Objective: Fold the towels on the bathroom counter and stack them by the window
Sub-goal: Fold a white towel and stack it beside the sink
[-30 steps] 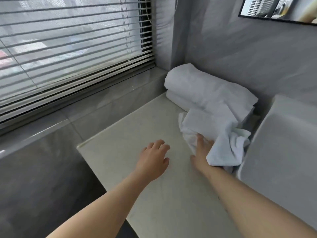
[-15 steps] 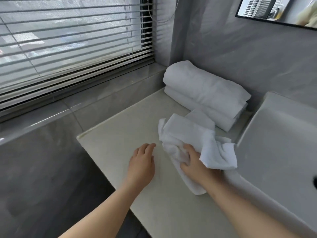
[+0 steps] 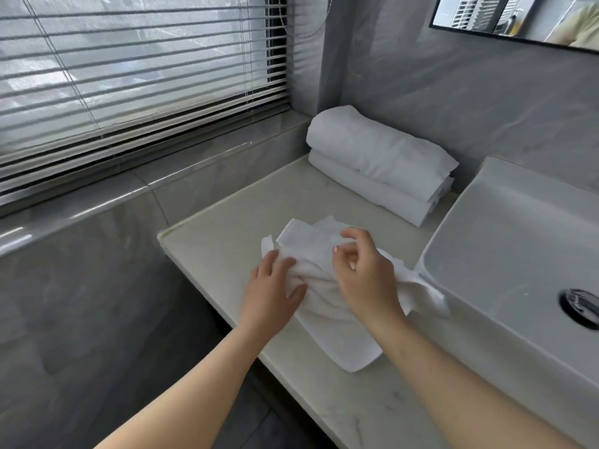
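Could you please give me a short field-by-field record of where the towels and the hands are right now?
Loose towel: crumpled white, unfolded, on the counter beside the sink.
Folded towels: two stacked, at the counter's far end by the window blinds.
Left hand: rests flat on the loose towel.
Right hand: fingers curled, pinching a fold of the loose towel.
Task state: this towel not yet folded.

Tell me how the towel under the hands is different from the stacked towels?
The loose towel is crumpled and low; the folded towels are neat and thick. The loose towel lies under the left hand and right hand; the folded towels sit stacked, untouched, in the corner. All are white.
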{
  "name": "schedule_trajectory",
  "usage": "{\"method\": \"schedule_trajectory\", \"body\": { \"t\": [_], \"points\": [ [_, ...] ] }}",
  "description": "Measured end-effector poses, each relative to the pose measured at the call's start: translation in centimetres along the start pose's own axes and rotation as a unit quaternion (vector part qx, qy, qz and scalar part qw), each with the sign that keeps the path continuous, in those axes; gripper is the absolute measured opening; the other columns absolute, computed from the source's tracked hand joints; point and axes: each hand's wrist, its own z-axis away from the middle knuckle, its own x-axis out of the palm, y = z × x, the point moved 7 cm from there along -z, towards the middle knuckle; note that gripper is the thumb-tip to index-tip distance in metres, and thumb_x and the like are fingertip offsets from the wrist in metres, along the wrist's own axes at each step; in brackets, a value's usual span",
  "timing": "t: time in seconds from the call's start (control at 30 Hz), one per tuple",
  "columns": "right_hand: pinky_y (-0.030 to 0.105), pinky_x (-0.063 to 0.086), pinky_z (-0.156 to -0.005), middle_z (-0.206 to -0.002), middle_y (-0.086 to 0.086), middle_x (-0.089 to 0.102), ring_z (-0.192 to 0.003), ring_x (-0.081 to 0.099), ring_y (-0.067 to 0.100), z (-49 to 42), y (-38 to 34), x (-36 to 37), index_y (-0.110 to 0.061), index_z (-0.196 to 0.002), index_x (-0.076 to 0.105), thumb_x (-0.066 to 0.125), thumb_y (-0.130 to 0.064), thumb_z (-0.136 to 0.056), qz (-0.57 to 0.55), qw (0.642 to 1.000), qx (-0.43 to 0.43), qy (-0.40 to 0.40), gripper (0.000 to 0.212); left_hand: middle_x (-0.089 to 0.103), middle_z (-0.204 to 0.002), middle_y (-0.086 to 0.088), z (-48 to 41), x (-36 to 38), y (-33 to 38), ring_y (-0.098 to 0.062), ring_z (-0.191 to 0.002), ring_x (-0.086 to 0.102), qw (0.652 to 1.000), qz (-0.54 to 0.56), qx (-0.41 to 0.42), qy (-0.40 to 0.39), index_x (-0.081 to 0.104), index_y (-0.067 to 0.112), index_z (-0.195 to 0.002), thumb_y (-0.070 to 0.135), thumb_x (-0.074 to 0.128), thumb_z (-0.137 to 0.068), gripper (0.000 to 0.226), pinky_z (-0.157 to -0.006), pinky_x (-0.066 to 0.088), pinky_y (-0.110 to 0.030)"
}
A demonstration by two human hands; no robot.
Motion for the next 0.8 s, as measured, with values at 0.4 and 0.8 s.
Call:
{"method": "schedule_trajectory", "body": {
  "t": [0.4,0.8],
  "points": [
    [0.049,0.03,-0.093,-0.145,-0.003,0.029,-0.131,0.028,0.026,2.7,7.6,2.4,-0.029,-0.147,0.008,0.053,-0.056,-0.081,0.417,0.891,0.028,-0.175,0.085,0.06,-0.103,0.0,1.7,-0.8,-0.1,-0.023,-0.095,0.05,0.995,-0.076,-0.046,0.045,0.049,0.018,-0.113,0.046,0.045,-0.092,0.035,-0.077,0.035,-0.03],
    [0.04,0.026,-0.095,-0.128,-0.003,0.04,-0.122,0.032,0.029,7.5,9.8,-0.5,-0.033,-0.117,0.05,0.059,-0.062,-0.07,0.398,0.907,0.047,-0.129,0.056,0.058,-0.119,0.005,3.3,3.4,3.2,-0.02,-0.112,0.051,0.992,-0.064,0.031,-0.101,0.054,0.026,-0.121,0.059,0.039,-0.08,0.054,-0.094,0.033,-0.031]
  ]
}}
